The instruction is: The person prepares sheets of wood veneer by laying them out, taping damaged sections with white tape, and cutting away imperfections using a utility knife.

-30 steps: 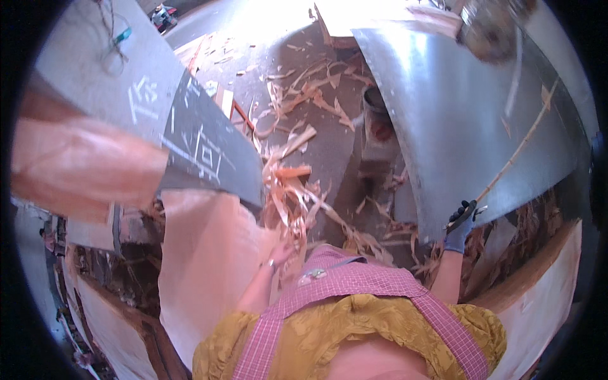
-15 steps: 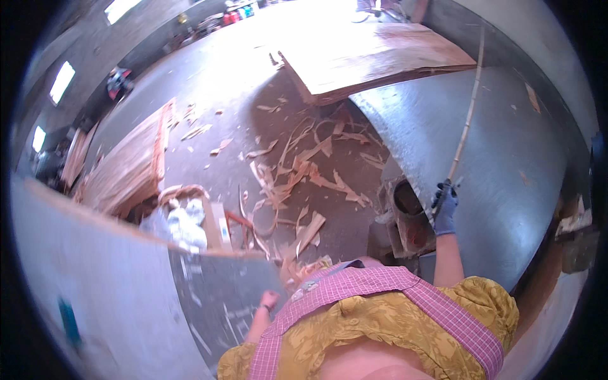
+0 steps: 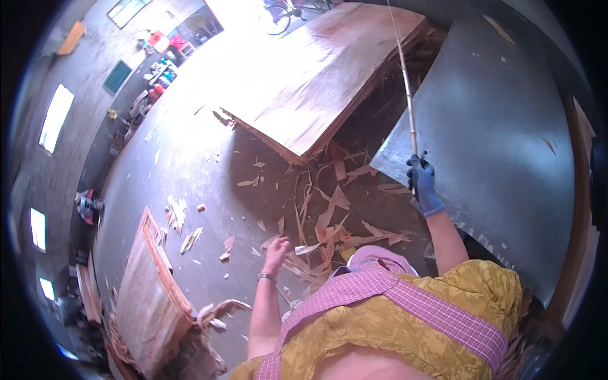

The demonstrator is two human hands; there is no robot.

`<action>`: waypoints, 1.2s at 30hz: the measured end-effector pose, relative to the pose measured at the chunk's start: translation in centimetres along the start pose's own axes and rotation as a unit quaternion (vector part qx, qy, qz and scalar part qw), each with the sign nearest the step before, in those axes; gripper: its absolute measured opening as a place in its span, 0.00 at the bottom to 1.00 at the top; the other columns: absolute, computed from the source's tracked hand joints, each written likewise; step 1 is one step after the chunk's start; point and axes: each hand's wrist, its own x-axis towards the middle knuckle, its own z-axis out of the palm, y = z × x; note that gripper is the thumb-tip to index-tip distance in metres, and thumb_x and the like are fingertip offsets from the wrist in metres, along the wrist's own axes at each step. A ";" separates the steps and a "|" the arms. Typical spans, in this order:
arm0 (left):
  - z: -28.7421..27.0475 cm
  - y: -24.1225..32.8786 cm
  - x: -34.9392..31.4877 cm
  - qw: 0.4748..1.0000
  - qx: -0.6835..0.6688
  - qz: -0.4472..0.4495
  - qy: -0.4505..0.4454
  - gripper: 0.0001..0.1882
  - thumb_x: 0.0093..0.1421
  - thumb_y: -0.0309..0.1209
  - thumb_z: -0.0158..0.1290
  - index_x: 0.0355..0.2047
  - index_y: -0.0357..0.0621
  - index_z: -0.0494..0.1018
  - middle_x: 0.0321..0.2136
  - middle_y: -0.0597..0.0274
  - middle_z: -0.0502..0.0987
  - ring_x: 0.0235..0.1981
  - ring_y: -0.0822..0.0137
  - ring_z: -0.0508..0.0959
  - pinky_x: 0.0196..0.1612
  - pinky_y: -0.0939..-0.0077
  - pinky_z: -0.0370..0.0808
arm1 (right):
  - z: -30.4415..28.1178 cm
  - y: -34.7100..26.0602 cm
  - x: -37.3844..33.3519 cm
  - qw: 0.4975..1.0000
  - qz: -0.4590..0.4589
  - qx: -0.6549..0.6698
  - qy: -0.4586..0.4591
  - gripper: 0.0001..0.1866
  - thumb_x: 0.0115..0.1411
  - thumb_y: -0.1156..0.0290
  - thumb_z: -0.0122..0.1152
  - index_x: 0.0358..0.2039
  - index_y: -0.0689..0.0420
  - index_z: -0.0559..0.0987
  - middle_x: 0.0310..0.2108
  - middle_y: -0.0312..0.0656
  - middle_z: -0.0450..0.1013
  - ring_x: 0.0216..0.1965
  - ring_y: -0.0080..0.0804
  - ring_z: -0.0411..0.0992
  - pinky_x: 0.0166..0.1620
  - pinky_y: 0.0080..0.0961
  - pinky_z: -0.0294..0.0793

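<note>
My right hand (image 3: pixel 423 183), in a grey-blue and black glove, is closed round the lower end of a long thin bamboo pole (image 3: pixel 406 79). The pole rises away from me past the left part of a large smooth grey panel (image 3: pixel 487 145). My bare left hand (image 3: pixel 277 253), with a band at the wrist, hangs in front of me over the floor. Its fingers are loosely curled, and nothing shows in them. Below and beyond it lie torn veneer scraps (image 3: pixel 329 218).
A large stack of veneer sheets (image 3: pixel 323 69) stands ahead, its near corner pointing toward me. At the lower left is a smaller veneer stack (image 3: pixel 152 291). Scraps litter the dark floor (image 3: pixel 209 266). Several items line the left wall, and a bicycle (image 3: pixel 278 22) stands in the bright far opening.
My view has turned and moved forward, so the big stack is nearer. The grey surface by my left hand has left view. My left hand has come up and forward; my right still grips the pole.
</note>
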 end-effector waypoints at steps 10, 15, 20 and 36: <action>-14.0 9.7 26.5 0.985 0.066 -0.013 -0.157 0.17 0.65 0.34 0.53 0.51 0.40 0.72 0.37 0.64 0.79 0.34 0.75 0.77 0.37 0.80 0.74 | 26.8 14.7 16.2 0.978 0.043 -0.176 0.102 0.19 0.63 0.53 0.56 0.29 0.59 0.76 0.18 0.43 0.74 0.17 0.36 0.72 0.22 0.37 0.68; -13.6 18.4 43.1 0.952 0.085 0.097 -0.277 0.16 0.65 0.33 0.53 0.51 0.37 0.73 0.40 0.59 0.79 0.40 0.72 0.78 0.44 0.78 0.75 | 44.1 18.8 15.6 0.921 -0.088 -0.310 0.221 0.18 0.63 0.55 0.56 0.30 0.58 0.75 0.26 0.50 0.76 0.26 0.53 0.74 0.28 0.42 0.70; -11.7 27.5 53.4 0.938 -0.022 -0.078 -0.336 0.22 0.64 0.47 0.53 0.46 0.41 0.75 0.25 0.72 0.73 0.25 0.80 0.71 0.28 0.85 0.70 | 56.9 20.8 18.9 0.976 0.048 -0.210 0.045 0.26 0.62 0.50 0.58 0.49 0.60 0.76 0.41 0.52 0.76 0.42 0.46 0.75 0.45 0.36 0.73; -32.0 19.6 86.7 0.926 0.311 -0.098 -0.189 0.18 0.60 0.42 0.57 0.29 0.37 0.79 0.18 0.65 0.76 0.22 0.78 0.73 0.26 0.73 0.70 | 67.1 43.3 44.2 0.828 0.228 -0.421 0.291 0.44 0.56 0.53 0.64 0.67 0.58 0.54 0.61 0.58 0.60 0.58 0.57 0.64 0.56 0.42 0.69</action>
